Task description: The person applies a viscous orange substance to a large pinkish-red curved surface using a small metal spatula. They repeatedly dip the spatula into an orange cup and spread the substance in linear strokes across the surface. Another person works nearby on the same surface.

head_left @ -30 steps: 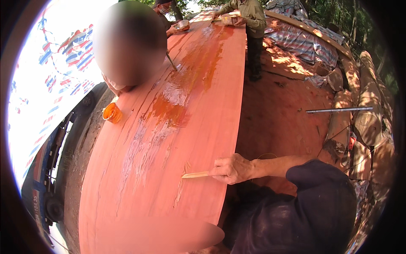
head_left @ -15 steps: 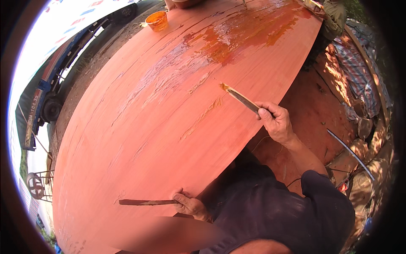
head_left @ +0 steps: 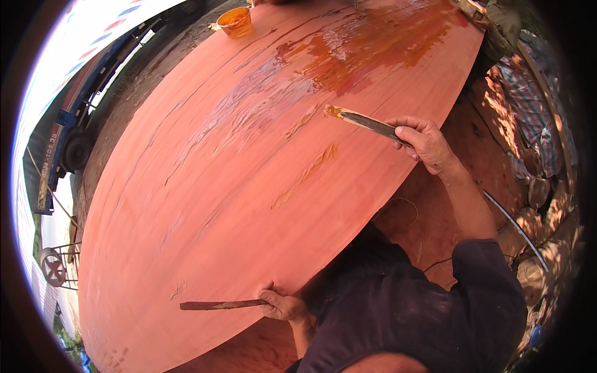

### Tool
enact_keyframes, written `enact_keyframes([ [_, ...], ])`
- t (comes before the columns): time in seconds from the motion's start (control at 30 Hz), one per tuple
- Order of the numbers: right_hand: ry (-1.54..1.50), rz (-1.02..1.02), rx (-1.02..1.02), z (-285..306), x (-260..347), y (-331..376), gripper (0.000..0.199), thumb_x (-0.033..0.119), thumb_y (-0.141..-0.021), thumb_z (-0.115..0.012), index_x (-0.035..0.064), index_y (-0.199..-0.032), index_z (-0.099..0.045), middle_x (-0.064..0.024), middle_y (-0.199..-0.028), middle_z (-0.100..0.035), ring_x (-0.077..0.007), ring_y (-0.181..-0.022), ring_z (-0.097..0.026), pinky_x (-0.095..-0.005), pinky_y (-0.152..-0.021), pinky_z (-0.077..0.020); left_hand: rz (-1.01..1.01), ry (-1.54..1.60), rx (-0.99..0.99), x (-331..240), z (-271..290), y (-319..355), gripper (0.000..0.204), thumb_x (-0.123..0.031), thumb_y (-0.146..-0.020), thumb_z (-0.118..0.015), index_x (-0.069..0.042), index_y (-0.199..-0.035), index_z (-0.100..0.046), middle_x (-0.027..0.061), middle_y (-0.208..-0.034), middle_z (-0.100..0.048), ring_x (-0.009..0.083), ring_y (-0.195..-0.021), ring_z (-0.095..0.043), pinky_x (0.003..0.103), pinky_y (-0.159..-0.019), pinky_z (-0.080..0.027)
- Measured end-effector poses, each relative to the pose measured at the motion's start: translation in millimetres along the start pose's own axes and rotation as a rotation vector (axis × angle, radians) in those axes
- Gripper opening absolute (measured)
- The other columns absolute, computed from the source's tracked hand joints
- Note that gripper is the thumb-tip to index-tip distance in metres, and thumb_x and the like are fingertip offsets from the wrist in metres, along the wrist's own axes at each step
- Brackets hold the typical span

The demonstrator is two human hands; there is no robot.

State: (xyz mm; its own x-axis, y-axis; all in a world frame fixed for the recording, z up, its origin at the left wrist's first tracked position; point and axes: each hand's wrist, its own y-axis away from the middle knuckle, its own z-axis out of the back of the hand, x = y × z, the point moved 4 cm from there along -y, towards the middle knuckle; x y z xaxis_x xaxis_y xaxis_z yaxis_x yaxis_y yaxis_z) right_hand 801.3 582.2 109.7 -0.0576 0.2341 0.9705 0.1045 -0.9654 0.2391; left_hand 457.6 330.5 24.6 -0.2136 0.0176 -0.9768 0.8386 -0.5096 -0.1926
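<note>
My right hand [head_left: 424,142] is closed around the end of a flat wooden stick [head_left: 367,122], whose far tip is coated in yellow-brown paste. That tip is over a broad reddish wooden board [head_left: 236,248]; I cannot tell whether it touches. Nearer to me, at the board's edge, my left hand [head_left: 282,304] grips a thin dark brown strip [head_left: 217,305] that points left across the board. Between the two hands lies a ridged smear of tan paste [head_left: 305,176] on the wood. Beyond my right hand's stick, a wet orange-brown coating [head_left: 354,65] spreads over the far part.
An orange-stained plastic tub [head_left: 235,23] stands at the board's far left edge. A person [head_left: 500,28] is partly visible at the far right. To the left is a blue vehicle frame [head_left: 68,115] with wheels. Crumpled striped sheeting [head_left: 538,124] lies at the right.
My right hand has moved away from me and to the right, its stick now lying flatter. My left hand stays near the board's edge with the strip. The whole view has shifted slightly.
</note>
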Motion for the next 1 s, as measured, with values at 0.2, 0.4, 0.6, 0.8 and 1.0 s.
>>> enact_keyframes([
  [0.2,0.222,0.008,0.076,19,22,-72,0.025,0.017,-0.096,-0.061,0.0026,-0.113,-0.073,0.0003,-0.074,-0.063,-0.0008,-0.052,-0.044,-0.0185,-0.044,-0.0332,0.062,-0.011,-0.062,0,0,3,0.042,-0.037,-0.111,-0.04,-0.004,-0.091,-0.056,-0.0032,-0.066,-0.037,0.0052,-0.055,-0.032,0.019,-0.051,-0.026],
  [0.4,0.397,-0.003,0.152,28,51,-170,0.022,0.016,-0.09,-0.07,0.0023,-0.106,-0.075,-0.001,-0.068,-0.063,-0.0047,-0.052,-0.048,-0.0213,-0.043,-0.0341,0.008,-0.093,-0.123,3,0,2,0.044,-0.038,-0.112,-0.039,-0.001,-0.096,-0.057,-0.0034,-0.066,-0.037,0.0055,-0.056,-0.033,0.019,-0.05,-0.027],
  [0.6,0.632,0.091,0.2,33,79,-243,0.025,0.021,-0.09,-0.07,0.0032,-0.105,-0.077,0.0005,-0.069,-0.063,-0.0039,-0.055,-0.052,-0.0209,-0.044,-0.0352,0.081,-0.146,-0.212,2,2,7,0.035,-0.028,-0.112,-0.04,-0.003,-0.095,-0.057,-0.0007,-0.077,-0.045,0.0071,-0.06,-0.035,0.02,-0.053,-0.029],
  [0.8,0.688,0.078,0.285,37,91,-283,0.025,0.02,-0.088,-0.069,0.0028,-0.104,-0.077,0.0004,-0.068,-0.064,-0.0047,-0.054,-0.054,-0.0212,-0.044,-0.0366,0.142,-0.208,-0.278,4,2,8,0.038,-0.03,-0.112,-0.038,-0.002,-0.095,-0.056,-0.0017,-0.074,-0.042,0.007,-0.058,-0.034,0.02,-0.052,-0.028],
  [1.0,0.681,0.075,0.398,30,85,-305,0.023,0.02,-0.087,-0.07,0.0033,-0.101,-0.078,0.0011,-0.067,-0.065,-0.005,-0.054,-0.056,-0.0212,-0.044,-0.0383,0.103,-0.201,-0.313,4,-1,8,0.039,-0.033,-0.112,-0.042,-0.001,-0.095,-0.058,-0.0071,-0.067,-0.032,0.0038,-0.056,-0.03,0.018,-0.049,-0.022],
])
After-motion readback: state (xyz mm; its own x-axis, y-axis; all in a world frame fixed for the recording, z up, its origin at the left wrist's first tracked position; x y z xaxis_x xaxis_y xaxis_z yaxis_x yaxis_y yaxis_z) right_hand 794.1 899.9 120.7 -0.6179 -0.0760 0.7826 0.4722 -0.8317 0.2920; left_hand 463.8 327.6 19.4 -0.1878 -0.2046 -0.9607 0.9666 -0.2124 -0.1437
